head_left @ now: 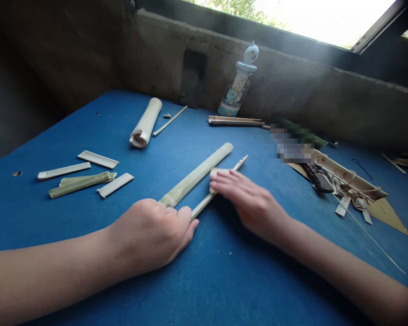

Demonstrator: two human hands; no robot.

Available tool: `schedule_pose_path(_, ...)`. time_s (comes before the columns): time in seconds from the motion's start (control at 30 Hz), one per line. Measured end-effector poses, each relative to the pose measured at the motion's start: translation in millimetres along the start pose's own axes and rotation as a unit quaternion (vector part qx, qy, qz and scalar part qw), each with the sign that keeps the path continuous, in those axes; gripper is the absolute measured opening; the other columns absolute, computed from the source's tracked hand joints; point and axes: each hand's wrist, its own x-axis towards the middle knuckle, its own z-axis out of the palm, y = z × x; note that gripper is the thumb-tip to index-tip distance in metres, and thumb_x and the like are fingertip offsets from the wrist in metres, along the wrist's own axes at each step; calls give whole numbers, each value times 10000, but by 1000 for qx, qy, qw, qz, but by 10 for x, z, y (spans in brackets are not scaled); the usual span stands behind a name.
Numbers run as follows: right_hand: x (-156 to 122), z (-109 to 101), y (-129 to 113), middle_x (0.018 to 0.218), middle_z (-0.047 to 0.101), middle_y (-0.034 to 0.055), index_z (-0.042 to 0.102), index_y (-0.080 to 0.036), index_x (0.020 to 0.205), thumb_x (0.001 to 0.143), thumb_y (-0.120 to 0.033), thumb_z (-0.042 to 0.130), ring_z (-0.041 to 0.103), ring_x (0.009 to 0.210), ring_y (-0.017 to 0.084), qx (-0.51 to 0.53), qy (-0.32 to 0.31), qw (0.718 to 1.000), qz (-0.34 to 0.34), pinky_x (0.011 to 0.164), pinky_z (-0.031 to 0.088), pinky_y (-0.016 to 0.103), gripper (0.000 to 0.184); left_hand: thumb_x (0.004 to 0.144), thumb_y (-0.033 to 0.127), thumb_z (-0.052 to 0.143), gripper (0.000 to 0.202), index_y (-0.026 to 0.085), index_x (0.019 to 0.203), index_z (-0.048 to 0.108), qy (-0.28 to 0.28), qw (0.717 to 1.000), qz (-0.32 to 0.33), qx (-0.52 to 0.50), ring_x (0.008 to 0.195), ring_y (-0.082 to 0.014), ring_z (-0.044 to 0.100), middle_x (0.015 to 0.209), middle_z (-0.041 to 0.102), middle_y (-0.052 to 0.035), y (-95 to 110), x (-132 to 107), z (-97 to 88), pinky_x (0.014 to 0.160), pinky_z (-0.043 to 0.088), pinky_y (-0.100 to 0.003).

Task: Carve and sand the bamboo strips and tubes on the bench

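My left hand (156, 231) is closed around the near end of a thin bamboo stick (204, 206), which slants away to a pointed far tip. Beside it, a wider split bamboo piece (200, 174) has its near end hidden under the same hand; I cannot tell whether it is gripped too. My right hand (243, 194) bends its fingers over the middle of the thin stick, pressed together on it. A small pale bit shows at those fingertips, too covered to name. Both pieces lie low over the blue table (204, 290).
Several short bamboo slats (98, 158) lie at the left, with a bamboo tube (146, 122) behind. A decorated bottle (236, 86) stands by the wall, near a split bamboo length (236, 120). At the right are a dark-handled tool (318, 176) and a bamboo trough (350, 176) with string.
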Motion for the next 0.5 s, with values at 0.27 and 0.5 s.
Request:
schedule_pose_path(0.27,-14,-36,109,1372,762,194,715,-98,1349,1027,33,430,676,1385,264,-22,13,1000,-4,1240,516,484,450,1088,239,372,406,235,722,547,4,1000,0,-10,375,-220,549,514,567,-5,-20,2,4,392,352,-381)
schedule_pose_path(0.5,-44,-22,-170,1453,707,218,686,-4,1378,1035,10,477,616,1456,266,19,-10,997,-70,1285,476,415,402,1068,202,386,385,242,713,530,7,1000,21,-10,389,-221,562,530,579,-11,-27,5,-18,394,337,-386)
